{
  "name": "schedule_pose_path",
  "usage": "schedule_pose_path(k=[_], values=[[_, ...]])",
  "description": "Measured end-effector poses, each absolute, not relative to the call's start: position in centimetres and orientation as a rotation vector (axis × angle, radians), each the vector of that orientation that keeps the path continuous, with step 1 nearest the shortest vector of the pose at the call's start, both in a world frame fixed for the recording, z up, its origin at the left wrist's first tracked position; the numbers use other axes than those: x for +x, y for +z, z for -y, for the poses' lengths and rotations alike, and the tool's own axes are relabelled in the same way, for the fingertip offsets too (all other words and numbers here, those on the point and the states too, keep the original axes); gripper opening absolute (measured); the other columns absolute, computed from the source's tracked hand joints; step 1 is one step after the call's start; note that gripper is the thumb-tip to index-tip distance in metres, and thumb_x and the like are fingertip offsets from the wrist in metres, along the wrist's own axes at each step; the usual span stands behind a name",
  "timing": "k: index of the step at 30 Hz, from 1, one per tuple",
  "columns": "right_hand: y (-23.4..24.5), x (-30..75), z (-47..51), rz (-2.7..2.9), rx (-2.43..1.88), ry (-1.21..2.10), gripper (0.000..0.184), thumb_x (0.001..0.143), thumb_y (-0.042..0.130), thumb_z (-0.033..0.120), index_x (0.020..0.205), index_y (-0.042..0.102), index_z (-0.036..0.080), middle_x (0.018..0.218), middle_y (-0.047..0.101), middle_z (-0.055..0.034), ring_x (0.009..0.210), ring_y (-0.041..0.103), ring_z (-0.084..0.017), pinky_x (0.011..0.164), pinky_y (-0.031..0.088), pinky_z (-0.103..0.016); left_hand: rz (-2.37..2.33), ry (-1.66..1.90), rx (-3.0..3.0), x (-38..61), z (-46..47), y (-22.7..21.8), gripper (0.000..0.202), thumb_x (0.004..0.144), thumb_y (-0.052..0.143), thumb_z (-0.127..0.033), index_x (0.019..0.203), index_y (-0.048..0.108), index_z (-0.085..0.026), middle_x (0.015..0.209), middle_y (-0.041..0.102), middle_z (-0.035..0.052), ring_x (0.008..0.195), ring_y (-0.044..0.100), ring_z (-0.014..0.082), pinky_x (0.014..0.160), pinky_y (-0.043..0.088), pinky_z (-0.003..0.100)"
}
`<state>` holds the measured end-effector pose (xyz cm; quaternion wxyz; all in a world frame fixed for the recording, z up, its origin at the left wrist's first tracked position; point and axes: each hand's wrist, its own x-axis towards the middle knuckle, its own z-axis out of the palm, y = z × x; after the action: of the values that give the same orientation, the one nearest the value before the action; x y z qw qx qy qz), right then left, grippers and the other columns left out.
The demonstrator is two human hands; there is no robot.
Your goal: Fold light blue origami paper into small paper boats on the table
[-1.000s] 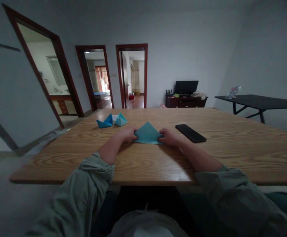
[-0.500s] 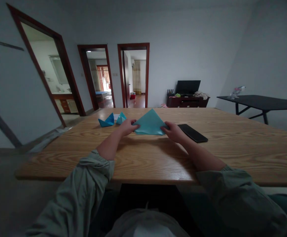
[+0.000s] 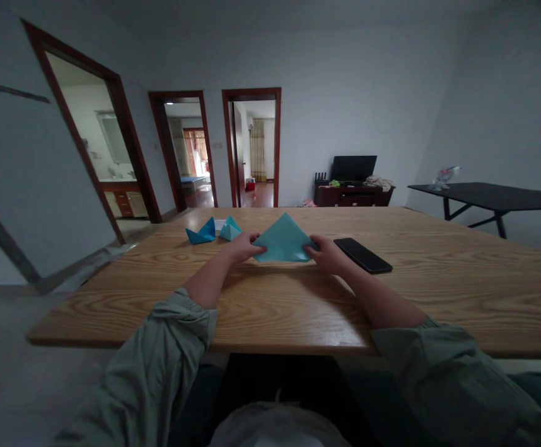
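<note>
A light-blue sheet of folded paper (image 3: 283,239) is held above the table, its pointed corner facing up and away from me. My left hand (image 3: 244,247) pinches its left side, thumb on the near face. At the right side my right hand (image 3: 322,252) grips it the same way, with the fingers behind hidden. Beyond my left hand stand a darker blue folded paper boat (image 3: 202,231) and a light-blue folded paper piece (image 3: 230,228), both on the table. Just right of my right hand lies a black phone (image 3: 362,255), screen dark.
The wooden table (image 3: 270,316) spreads out before me, its near edge close to my body. Behind it a television (image 3: 354,168) stands on a dark cabinet (image 3: 352,196). A black side table (image 3: 494,195) is at the right, bearing a clear plastic object (image 3: 446,177).
The whole view has shifted slightly, so the scene sits a little lower. The paper's lower edge looks straighter and its side corners are more covered by my hands. Both hands keep their grip.
</note>
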<state>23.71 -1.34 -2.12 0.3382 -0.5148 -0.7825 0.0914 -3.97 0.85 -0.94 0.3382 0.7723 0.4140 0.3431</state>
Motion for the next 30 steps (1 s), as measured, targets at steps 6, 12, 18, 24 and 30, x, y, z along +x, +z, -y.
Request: schedule_pose_path(k=[6,12,18,24,30], values=[[-1.9,23.5,1.6,2.039,-1.37,0.309,0.022,0.078,0.052,0.037,0.081,0.06,0.017,0.071,0.06,-0.0011,0.066,0.051,-0.015,0.059,0.038,-0.023,-0.991,0.954,1.937,-3.9,-1.0,-1.2,0.041,0.063,0.07,-0.028,0.099,0.06,-0.01,0.085,0.065,0.0036,0.076,0.061,0.0162,0.069,0.049,0.027],[-2.1,23.6,1.5,2.02,-1.31,0.387,0.024,0.079,0.051,0.038,0.086,0.06,0.017,0.074,0.062,-0.0014,0.068,0.053,-0.015,0.06,0.039,-0.023,-0.932,1.033,1.825,-3.5,-0.3,-0.9,0.047,0.061,0.072,-0.025,0.104,0.056,-0.011,0.088,0.063,0.0034,0.076,0.06,0.0147,0.068,0.048,0.025],[-2.3,23.6,1.2,2.009,-1.355,0.406,0.023,0.077,0.055,0.035,0.087,0.062,0.016,0.075,0.064,-0.0024,0.07,0.053,-0.016,0.061,0.04,-0.023,-0.889,1.034,1.787,-3.3,-0.1,-0.7,0.053,0.059,0.072,-0.019,0.109,0.054,-0.011,0.094,0.063,0.0054,0.077,0.061,0.0148,0.069,0.049,0.026],[-2.0,23.5,1.6,2.027,-1.361,0.392,0.023,0.077,0.054,0.035,0.086,0.062,0.016,0.075,0.063,-0.0016,0.067,0.052,-0.014,0.059,0.037,-0.022,-0.951,0.973,1.876,-3.6,-0.8,-1.2,0.052,0.06,0.073,-0.024,0.109,0.057,-0.011,0.094,0.065,0.0065,0.079,0.061,0.0172,0.071,0.049,0.029],[-1.3,23.2,2.5,2.051,-1.407,0.401,0.022,0.077,0.055,0.035,0.085,0.061,0.015,0.074,0.062,-0.0019,0.066,0.052,-0.014,0.058,0.035,-0.023,-0.994,0.936,1.966,-3.9,-1.1,-1.6,0.054,0.062,0.072,-0.028,0.112,0.059,-0.012,0.099,0.066,0.0075,0.083,0.062,0.0189,0.073,0.05,0.028]])
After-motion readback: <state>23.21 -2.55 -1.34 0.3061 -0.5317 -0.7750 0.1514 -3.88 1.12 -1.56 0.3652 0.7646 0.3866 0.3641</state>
